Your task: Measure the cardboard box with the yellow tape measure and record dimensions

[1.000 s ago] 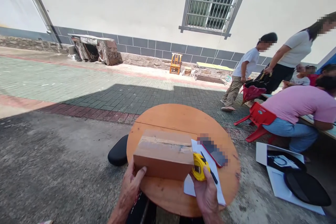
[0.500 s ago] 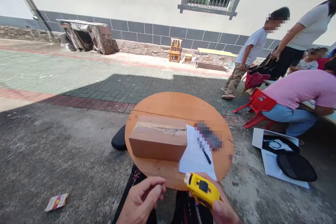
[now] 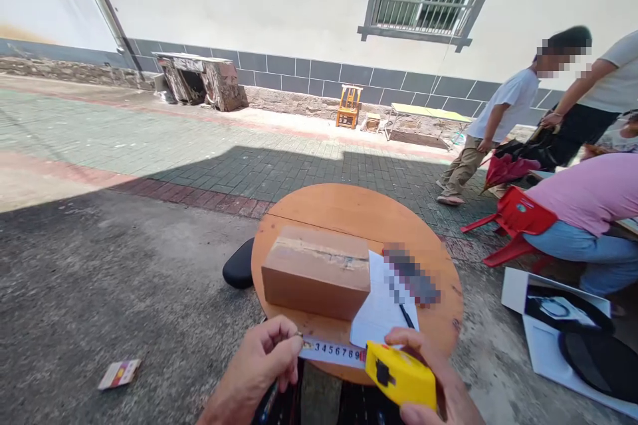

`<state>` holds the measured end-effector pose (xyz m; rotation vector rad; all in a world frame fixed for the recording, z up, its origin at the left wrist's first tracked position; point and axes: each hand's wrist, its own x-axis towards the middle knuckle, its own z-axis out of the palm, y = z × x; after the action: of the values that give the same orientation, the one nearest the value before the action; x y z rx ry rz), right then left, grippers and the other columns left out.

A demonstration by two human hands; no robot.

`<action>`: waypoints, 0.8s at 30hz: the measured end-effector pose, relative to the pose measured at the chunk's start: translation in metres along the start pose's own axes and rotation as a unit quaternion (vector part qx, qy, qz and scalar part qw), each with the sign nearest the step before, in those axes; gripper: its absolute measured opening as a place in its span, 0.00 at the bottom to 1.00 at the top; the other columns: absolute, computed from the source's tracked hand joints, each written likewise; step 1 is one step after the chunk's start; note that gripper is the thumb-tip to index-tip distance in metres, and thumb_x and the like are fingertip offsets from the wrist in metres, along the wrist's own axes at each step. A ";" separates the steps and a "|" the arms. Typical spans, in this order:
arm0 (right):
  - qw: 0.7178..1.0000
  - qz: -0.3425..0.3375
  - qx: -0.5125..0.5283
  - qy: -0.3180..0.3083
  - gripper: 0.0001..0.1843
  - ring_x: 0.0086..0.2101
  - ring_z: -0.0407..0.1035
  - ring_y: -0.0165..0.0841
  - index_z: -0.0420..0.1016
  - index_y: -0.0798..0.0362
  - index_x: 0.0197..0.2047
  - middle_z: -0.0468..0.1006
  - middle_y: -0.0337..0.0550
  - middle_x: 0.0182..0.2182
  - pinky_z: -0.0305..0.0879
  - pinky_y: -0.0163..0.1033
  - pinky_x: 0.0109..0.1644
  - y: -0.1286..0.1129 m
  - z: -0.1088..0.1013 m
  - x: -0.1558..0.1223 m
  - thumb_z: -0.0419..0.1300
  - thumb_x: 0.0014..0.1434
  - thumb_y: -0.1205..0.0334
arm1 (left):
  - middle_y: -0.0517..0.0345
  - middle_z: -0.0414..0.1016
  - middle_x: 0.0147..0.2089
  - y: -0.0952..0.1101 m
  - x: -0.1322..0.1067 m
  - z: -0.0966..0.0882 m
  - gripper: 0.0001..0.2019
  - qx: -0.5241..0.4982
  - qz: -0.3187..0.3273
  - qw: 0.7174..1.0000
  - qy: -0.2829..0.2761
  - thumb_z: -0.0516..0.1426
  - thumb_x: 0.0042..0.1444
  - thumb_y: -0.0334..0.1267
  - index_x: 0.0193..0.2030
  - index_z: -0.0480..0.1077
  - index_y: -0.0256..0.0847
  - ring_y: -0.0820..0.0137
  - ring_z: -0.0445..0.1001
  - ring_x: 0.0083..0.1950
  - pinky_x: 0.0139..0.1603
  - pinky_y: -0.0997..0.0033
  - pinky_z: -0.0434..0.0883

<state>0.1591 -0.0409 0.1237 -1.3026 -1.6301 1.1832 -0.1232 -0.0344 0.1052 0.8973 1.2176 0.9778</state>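
Observation:
My right hand (image 3: 428,372) is wrapped round a yellow tape measure (image 3: 401,375), held just over the near edge of the round wooden table (image 3: 343,202). My left hand (image 3: 266,362) pinches the end of its white blade (image 3: 336,350). A short stretch of blade lies between the hands, with black numbers up to 9 readable. Just beyond it, a closed cardboard box (image 3: 314,279) with tape along its top rests on the table. To the right of the box lie a white sheet of paper (image 3: 376,309), a black pen (image 3: 407,316) and a blurred-out dark object (image 3: 413,275).
A black rounded seat (image 3: 239,265) juts out left of the table. On the ground are a small carton (image 3: 119,374) and, at right, an open white box (image 3: 558,352) with black items. A person in pink sits on a red chair (image 3: 531,219); two people stand behind.
My left hand has taken hold of the tape's end, and a length of blade now shows between my hands. The whole view has swung slightly left.

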 end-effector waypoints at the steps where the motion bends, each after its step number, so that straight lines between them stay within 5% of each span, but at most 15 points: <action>1: 0.999 -0.005 0.015 0.039 0.30 0.39 0.76 0.44 0.74 0.46 0.49 0.79 0.45 0.44 0.73 0.39 0.40 -0.001 -0.003 0.005 0.66 0.47 0.38 | 0.60 0.71 0.19 0.013 0.003 -0.006 0.18 0.015 0.022 1.000 0.011 0.61 0.51 0.53 0.27 0.68 0.39 0.74 0.64 0.21 0.24 0.76 0.61; 5: 0.988 -0.044 0.058 0.140 0.25 0.47 0.74 0.46 0.74 0.46 0.48 0.78 0.48 0.48 0.73 0.40 0.45 -0.008 -0.010 0.029 0.65 0.52 0.42 | 0.59 0.74 0.24 0.057 0.017 -0.024 0.17 0.056 0.096 0.990 0.092 0.64 0.48 0.52 0.32 0.74 0.37 0.75 0.65 0.23 0.25 0.76 0.64; 9: 0.984 -0.079 0.059 0.147 0.21 0.48 0.72 0.44 0.74 0.46 0.48 0.76 0.47 0.51 0.73 0.38 0.44 -0.019 -0.014 0.056 0.65 0.54 0.45 | 0.58 0.75 0.24 0.081 0.038 -0.031 0.21 0.030 0.140 0.984 0.106 0.65 0.47 0.52 0.38 0.76 0.35 0.76 0.65 0.21 0.24 0.76 0.64; 19: 0.999 -0.017 0.028 0.003 0.29 0.28 0.68 0.34 0.74 0.48 0.48 0.78 0.41 0.33 0.64 0.34 0.26 -0.035 -0.026 0.089 0.66 0.49 0.39 | 0.60 0.72 0.23 0.100 0.068 -0.034 0.20 -0.029 0.125 0.988 0.088 0.69 0.42 0.48 0.36 0.76 0.34 0.75 0.67 0.22 0.19 0.78 0.64; 24: 0.995 -0.013 0.065 0.072 0.25 0.27 0.69 0.34 0.76 0.49 0.46 0.78 0.42 0.33 0.64 0.34 0.25 -0.042 -0.030 0.101 0.69 0.50 0.44 | 0.60 0.72 0.24 0.104 0.085 -0.051 0.16 0.049 0.103 0.989 0.095 0.67 0.43 0.47 0.32 0.75 0.36 0.77 0.65 0.22 0.20 0.79 0.61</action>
<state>0.1512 0.0616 0.1726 -1.2499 -1.4386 1.1326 -0.1788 0.0825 0.1683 1.0414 1.3616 1.1981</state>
